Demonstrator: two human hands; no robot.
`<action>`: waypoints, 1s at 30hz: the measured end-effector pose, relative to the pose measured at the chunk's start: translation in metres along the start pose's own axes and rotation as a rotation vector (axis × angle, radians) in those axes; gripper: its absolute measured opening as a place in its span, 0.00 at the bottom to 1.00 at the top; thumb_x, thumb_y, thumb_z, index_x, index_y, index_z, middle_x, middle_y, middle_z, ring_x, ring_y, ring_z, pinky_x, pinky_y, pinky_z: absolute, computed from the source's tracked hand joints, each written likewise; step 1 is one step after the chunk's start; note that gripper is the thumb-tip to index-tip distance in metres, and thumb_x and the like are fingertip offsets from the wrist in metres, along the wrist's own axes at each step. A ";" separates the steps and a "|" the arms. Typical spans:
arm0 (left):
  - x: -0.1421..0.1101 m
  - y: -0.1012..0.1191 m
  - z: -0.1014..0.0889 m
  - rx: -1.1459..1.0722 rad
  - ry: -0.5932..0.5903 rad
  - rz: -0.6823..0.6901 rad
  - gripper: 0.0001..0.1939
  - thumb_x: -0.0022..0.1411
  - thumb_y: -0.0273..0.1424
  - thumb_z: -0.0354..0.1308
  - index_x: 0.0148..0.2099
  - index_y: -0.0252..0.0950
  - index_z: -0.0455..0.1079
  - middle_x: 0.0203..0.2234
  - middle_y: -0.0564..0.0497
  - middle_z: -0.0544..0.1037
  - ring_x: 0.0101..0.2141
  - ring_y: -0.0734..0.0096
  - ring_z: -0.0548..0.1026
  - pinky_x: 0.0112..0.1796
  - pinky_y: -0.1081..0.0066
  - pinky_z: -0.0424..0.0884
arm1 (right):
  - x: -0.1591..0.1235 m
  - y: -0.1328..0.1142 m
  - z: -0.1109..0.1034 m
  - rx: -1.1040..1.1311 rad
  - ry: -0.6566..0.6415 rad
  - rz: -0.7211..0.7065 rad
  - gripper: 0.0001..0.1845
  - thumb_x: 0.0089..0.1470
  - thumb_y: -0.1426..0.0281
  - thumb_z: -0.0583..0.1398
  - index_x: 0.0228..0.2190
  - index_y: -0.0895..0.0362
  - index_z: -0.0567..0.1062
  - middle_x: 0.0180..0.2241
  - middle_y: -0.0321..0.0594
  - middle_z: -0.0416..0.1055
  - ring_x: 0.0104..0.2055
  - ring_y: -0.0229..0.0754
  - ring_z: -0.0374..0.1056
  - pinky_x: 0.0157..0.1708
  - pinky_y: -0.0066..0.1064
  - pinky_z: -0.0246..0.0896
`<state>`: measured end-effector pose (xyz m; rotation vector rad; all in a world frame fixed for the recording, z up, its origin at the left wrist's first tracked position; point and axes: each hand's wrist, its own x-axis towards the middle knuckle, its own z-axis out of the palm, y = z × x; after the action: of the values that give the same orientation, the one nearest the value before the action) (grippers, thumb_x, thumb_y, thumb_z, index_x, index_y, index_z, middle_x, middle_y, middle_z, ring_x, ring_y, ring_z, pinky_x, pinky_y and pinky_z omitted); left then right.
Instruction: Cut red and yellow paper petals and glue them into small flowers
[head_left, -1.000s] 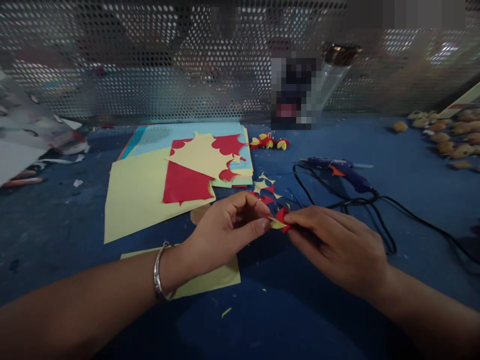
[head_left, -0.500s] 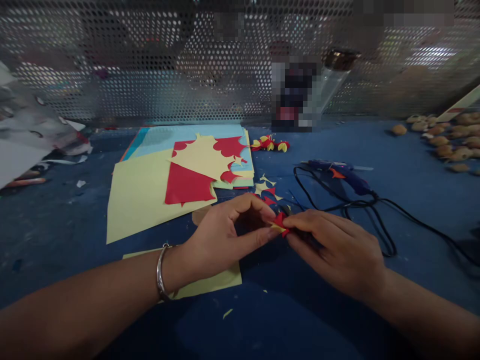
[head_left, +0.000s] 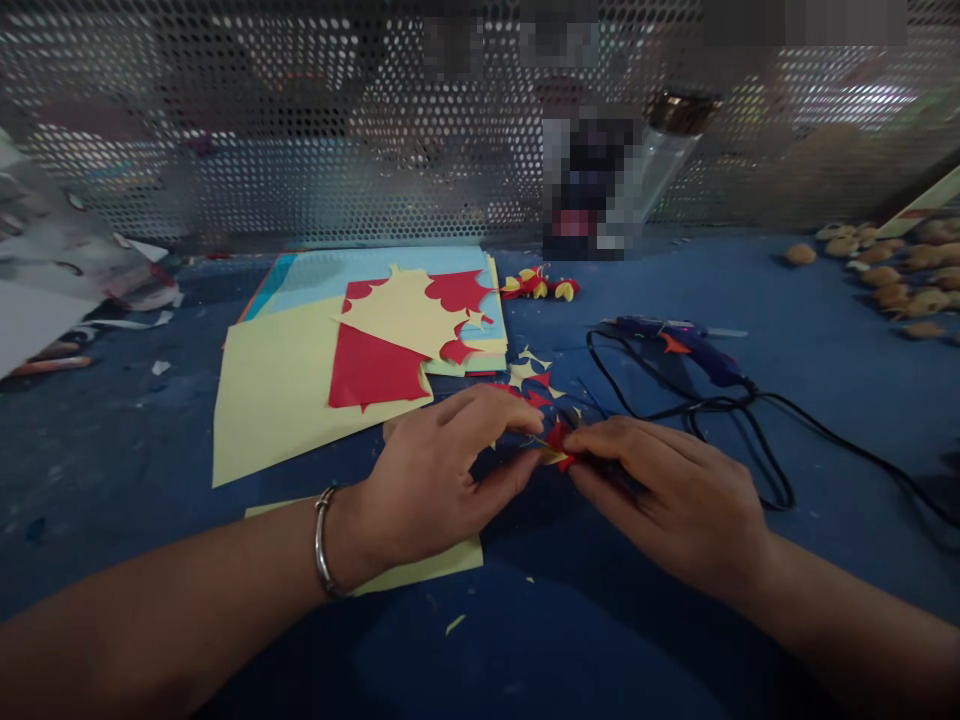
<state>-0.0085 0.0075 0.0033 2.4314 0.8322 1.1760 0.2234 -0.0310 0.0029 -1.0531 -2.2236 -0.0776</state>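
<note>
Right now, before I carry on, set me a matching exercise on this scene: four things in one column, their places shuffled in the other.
Things
1. Glue gun
2. Red-and-yellow paper piece
3. Silver bracelet
4. Perforated panel

Places
A. Around the left wrist
B. Along the far side of the blue table
C. Pinched in the right hand
D. Lying on the table, beyond the right hand

Pairs: 1-D, 2-C, 3-A, 4-B

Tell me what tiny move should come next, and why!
Maybe the left hand should gently pinch the yellow edge of the paper piece. The right hand grips its red side, so it might stay steady, while the left thumb and finger look parted beside the yellow edge. Whether they touch it is hard to tell.
</note>
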 end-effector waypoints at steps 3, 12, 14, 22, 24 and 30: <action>0.001 0.000 0.000 0.027 -0.002 0.076 0.03 0.66 0.24 0.63 0.42 0.36 0.73 0.42 0.46 0.86 0.44 0.68 0.84 0.45 0.71 0.80 | 0.001 -0.001 0.000 0.011 0.005 -0.003 0.07 0.66 0.76 0.60 0.41 0.53 0.75 0.35 0.36 0.84 0.34 0.39 0.82 0.39 0.27 0.79; 0.003 0.000 -0.003 0.075 -0.003 0.190 0.04 0.68 0.24 0.62 0.42 0.36 0.76 0.39 0.45 0.85 0.40 0.68 0.83 0.41 0.71 0.79 | 0.001 0.000 -0.001 0.003 -0.010 0.009 0.07 0.66 0.75 0.59 0.42 0.52 0.76 0.36 0.37 0.85 0.35 0.40 0.83 0.39 0.28 0.79; 0.004 -0.001 -0.004 0.084 -0.009 0.197 0.03 0.68 0.24 0.62 0.42 0.36 0.77 0.39 0.46 0.86 0.40 0.68 0.83 0.41 0.71 0.79 | 0.001 0.000 -0.001 0.005 -0.013 0.009 0.07 0.67 0.75 0.59 0.42 0.52 0.75 0.36 0.37 0.85 0.35 0.40 0.83 0.40 0.28 0.79; 0.003 -0.002 -0.003 0.011 -0.104 0.135 0.05 0.70 0.25 0.60 0.41 0.36 0.77 0.39 0.47 0.87 0.39 0.70 0.84 0.37 0.74 0.79 | 0.001 0.000 0.000 0.002 -0.014 0.016 0.06 0.67 0.74 0.59 0.42 0.52 0.75 0.36 0.36 0.85 0.34 0.41 0.82 0.39 0.29 0.79; 0.002 -0.001 -0.002 -0.030 -0.098 0.118 0.06 0.70 0.25 0.60 0.42 0.36 0.78 0.40 0.46 0.87 0.40 0.70 0.85 0.38 0.74 0.80 | 0.001 0.001 0.000 0.009 -0.016 0.022 0.07 0.66 0.75 0.60 0.42 0.51 0.75 0.36 0.36 0.85 0.34 0.41 0.83 0.37 0.29 0.79; 0.005 0.001 0.001 -0.405 -0.120 -0.341 0.05 0.67 0.31 0.65 0.42 0.36 0.81 0.34 0.47 0.86 0.34 0.69 0.82 0.35 0.71 0.77 | 0.001 0.000 -0.002 0.033 -0.018 0.047 0.07 0.66 0.75 0.60 0.42 0.51 0.75 0.35 0.36 0.84 0.33 0.40 0.82 0.38 0.28 0.79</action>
<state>-0.0046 0.0099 0.0066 1.9221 0.8358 0.9511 0.2240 -0.0310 0.0046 -1.0916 -2.2069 -0.0105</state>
